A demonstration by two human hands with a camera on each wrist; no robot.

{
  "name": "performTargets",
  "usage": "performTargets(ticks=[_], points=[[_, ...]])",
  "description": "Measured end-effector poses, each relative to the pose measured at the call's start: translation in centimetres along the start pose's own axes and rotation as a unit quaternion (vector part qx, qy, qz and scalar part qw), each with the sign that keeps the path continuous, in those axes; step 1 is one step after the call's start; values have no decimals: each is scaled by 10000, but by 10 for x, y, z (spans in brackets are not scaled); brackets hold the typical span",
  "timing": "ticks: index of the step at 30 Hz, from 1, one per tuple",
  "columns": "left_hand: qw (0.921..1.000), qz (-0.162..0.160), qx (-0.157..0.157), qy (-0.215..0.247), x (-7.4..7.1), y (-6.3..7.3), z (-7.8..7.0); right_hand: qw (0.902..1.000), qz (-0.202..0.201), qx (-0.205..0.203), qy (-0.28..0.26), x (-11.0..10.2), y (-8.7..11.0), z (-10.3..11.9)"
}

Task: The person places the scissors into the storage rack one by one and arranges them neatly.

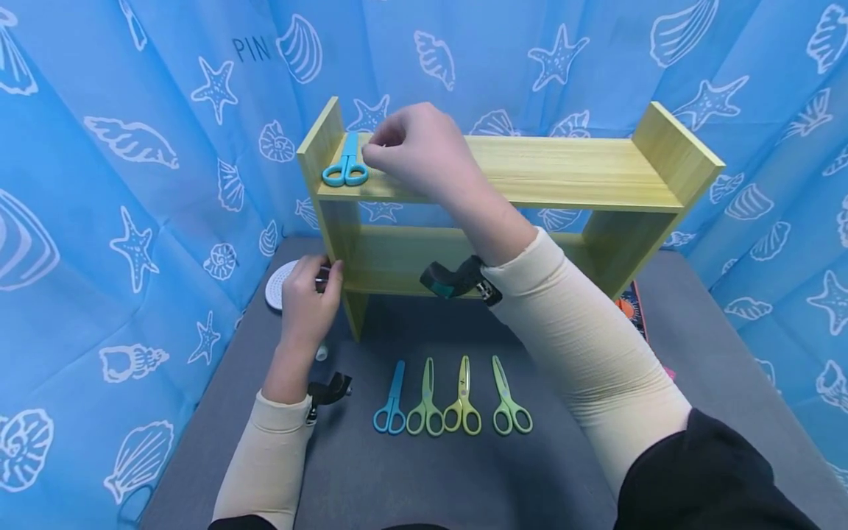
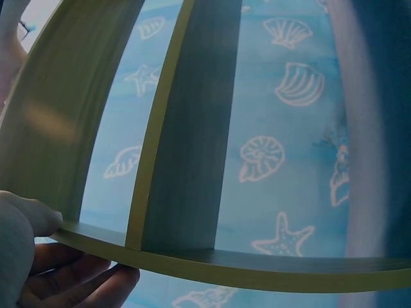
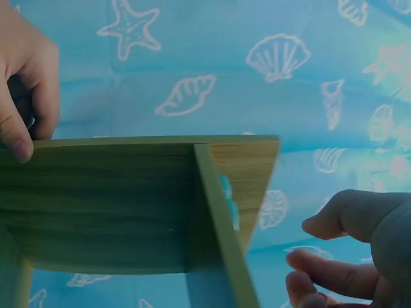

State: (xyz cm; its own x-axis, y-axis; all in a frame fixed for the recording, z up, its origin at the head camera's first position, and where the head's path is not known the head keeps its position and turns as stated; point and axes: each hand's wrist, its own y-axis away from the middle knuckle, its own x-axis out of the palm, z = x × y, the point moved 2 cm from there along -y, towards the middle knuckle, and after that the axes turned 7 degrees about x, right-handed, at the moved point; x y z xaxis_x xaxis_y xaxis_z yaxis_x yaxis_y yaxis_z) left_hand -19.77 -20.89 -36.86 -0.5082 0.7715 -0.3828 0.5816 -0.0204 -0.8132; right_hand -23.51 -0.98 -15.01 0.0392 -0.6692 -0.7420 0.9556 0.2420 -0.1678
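Note:
A light wooden shelf (image 1: 550, 169) with two boards stands on the grey table. My left hand (image 1: 308, 298) grips the edge of its left side panel; in the left wrist view the thumb lies on one face and the fingers on the other. My right hand (image 1: 424, 151) hovers over the top board's left end, thumb and fingers apart with nothing between them in the right wrist view. Just left of its fingertips, teal scissors (image 1: 345, 171) lie on the top board beside the side panel, handles toward me.
In front of the shelf lie blue scissors (image 1: 391, 408), green scissors (image 1: 426, 412), yellow scissors (image 1: 463, 408) and light green scissors (image 1: 509, 408), in a row with tips away from me. A white round object (image 1: 274, 287) is left of the shelf. Behind hangs a blue curtain (image 1: 165, 184).

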Motion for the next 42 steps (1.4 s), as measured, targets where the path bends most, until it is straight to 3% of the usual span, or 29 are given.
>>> performTargets(ticks=[6,12,18,29,33,39,42], points=[[10000,-31,-19,-31,1,0,0,9987,-355,-334,-145,-18,30,-9],[9999,34,-63,-76,1,1,-1,9945,-608,-334,-785,-33,58,-23],[10000,50,-82,-26,0,1,-1,9836,-1140,-484,-1311,-47,90,-40],[9999,55,-87,-86,1,2,-1,9629,-1884,-992,-1656,-61,148,-76],[9999,52,-108,-103,1,3,-1,9556,-1988,-1165,-1836,-60,167,-90],[9999,60,-101,-70,2,4,0,9536,-1925,-1467,-1789,-56,188,-112],[9999,41,-76,-76,2,3,-1,9453,-1859,-1686,-2084,-49,197,-125]])
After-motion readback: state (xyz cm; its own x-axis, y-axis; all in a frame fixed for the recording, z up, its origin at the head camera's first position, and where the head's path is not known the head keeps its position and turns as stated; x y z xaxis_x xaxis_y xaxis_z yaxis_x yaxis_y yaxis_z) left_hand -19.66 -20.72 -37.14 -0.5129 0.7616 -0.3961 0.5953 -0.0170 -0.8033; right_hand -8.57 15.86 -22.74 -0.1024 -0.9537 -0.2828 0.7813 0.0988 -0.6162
